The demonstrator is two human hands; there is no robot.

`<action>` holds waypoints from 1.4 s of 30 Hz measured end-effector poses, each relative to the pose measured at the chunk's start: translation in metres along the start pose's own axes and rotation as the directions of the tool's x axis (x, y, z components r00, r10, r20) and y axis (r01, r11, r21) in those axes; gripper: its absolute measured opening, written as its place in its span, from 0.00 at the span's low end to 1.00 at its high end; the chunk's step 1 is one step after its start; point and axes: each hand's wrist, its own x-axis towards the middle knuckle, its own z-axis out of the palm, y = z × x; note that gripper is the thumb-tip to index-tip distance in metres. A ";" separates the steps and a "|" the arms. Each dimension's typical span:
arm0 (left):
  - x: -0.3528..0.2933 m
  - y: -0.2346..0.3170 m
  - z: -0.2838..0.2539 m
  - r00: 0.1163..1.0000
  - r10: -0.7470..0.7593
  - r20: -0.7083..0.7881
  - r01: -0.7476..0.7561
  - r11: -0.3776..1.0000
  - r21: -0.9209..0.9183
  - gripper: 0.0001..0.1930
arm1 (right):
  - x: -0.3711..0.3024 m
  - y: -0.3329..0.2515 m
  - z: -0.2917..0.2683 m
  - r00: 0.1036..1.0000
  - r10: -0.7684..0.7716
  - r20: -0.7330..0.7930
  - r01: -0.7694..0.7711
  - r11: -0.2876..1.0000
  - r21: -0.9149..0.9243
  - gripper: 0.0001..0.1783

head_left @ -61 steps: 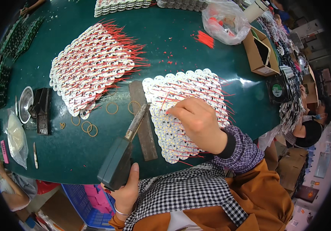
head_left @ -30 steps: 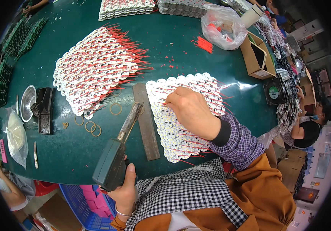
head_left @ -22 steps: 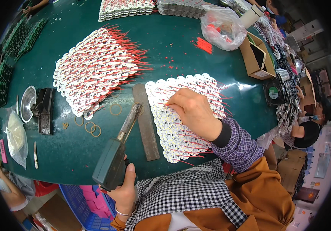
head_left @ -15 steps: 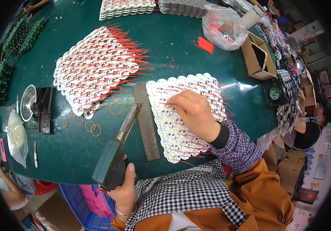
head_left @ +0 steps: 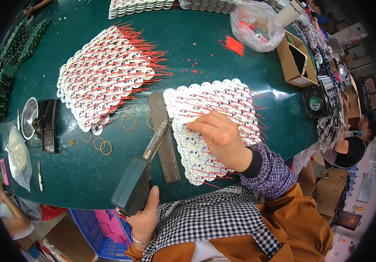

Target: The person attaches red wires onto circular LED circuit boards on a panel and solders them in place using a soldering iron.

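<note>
Two sheets of small round white boards are laid out on the green table [head_left: 223, 65]. The nearer sheet [head_left: 214, 126] sits at the centre of the frame, flat and within easy reach, and it is pressed down by the right hand [head_left: 220, 137], whose fingertips are pinched together on a thin red wire at the sheet's left edge, apparently so that the wire is kept steady at one board. A soldering gun [head_left: 137, 183] is gripped firmly by the left hand [head_left: 146, 218] at the lower centre, its tip angled up toward that same pinched spot. A flat metal bar [head_left: 164, 135] lies just beside the sheet, under the gun's barrel. The other sheet [head_left: 105, 78], bristling with red wires, is set aside at the upper left. Rubber bands [head_left: 100, 144] lie loose between the two.
</note>
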 end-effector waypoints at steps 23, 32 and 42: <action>0.004 0.016 0.013 0.996 -0.082 0.039 0.075 0.983 0.166 0.11 | 0.002 -0.002 0.001 0.999 -0.053 0.011 0.054 0.993 -0.105 0.17; -0.005 -0.011 0.001 0.992 0.112 0.058 -0.123 0.954 0.272 0.15 | 0.002 -0.004 0.000 0.999 -0.032 0.018 0.034 0.993 -0.111 0.17; -0.004 -0.006 0.000 0.995 0.092 0.046 -0.096 0.991 0.092 0.20 | 0.006 -0.015 -0.010 0.998 -0.056 -0.037 0.053 0.995 -0.080 0.12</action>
